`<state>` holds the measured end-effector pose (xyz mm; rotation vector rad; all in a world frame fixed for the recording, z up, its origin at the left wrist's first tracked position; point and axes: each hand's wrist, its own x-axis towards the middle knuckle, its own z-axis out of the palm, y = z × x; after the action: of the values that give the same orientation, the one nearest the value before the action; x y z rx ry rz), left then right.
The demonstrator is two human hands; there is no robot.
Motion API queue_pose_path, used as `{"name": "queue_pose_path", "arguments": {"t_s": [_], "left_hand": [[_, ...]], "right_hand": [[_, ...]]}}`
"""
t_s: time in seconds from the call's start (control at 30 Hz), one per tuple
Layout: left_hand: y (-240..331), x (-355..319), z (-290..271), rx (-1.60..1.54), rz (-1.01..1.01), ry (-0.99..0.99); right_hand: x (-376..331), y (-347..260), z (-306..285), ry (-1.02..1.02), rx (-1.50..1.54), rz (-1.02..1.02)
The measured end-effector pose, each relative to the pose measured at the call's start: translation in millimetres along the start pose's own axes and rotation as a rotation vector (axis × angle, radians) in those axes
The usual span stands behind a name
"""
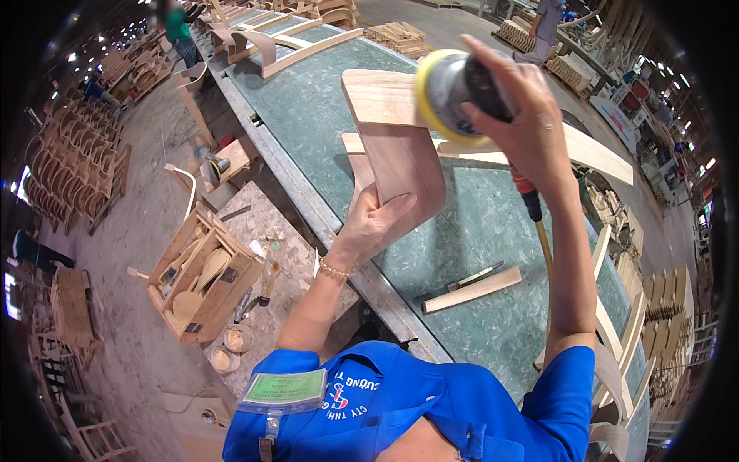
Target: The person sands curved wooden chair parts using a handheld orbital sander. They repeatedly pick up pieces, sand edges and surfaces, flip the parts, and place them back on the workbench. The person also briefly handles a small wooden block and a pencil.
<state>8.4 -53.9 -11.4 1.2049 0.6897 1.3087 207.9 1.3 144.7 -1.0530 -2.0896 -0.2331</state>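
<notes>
My left hand (373, 223) grips the lower edge of a curved wooden chair part (396, 146), holding it up above the green workbench (323, 131). My right hand (523, 115) is wrapped around a round sander (454, 92) with a yellow pad. The pad presses against the upper right of the wooden part. An orange air hose (539, 227) hangs down from the sander past my right forearm.
A flat wooden strip (471, 290) and a small knife-like tool (473, 276) lie on the bench. More curved chair parts (285, 42) lie further up the bench. A wooden crate of tools (202, 277) stands at the left. Other people work in the background.
</notes>
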Motion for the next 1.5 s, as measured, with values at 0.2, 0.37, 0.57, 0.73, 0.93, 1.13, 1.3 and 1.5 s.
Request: {"name": "queue_pose_path", "arguments": {"t_s": [0.2, 0.37, 0.57, 0.73, 0.93, 1.13, 1.3, 1.5], "left_hand": [[-1.0, 0.8, -2.2, 0.020, 0.006, 0.008], [5.5, -0.1, 5.8, 0.012, 0.010, 0.005], [4.8, -2.7, 1.8, 0.093, -0.002, 0.010], [13.1, 8.0, 13.8, -0.033, 0.015, 0.027], [14.4, 20.9, 2.0, 0.126, 0.089, 0.023], [12.6, 56.9, -17.3, 0.162, 0.243, 0.032], [-9.0, 93.2, -51.8, 0.912, 0.744, 0.013], [9.6, 94.3, -50.2, 0.535, 0.444, 0.056]], "right_hand": [[-9.1, -23.9, 20.3, 0.186, 0.028, -0.108], [8.2, -77.3, 39.3, 0.161, 0.029, -0.295], [47.0, -79.5, 1.7, -0.197, 0.138, -0.111], [-8.0, -11.1, -9.7, -0.098, -0.018, -0.124], [-138.0, 23.3, -64.8, -0.184, 0.105, 0.334], [-374.5, 21.7, -27.3, -0.300, 0.160, 0.888], [-491.4, 7.1, -3.5, -0.327, -0.204, 1.130], [-446.9, 35.2, 34.9, -0.357, -0.436, 0.653]]}}
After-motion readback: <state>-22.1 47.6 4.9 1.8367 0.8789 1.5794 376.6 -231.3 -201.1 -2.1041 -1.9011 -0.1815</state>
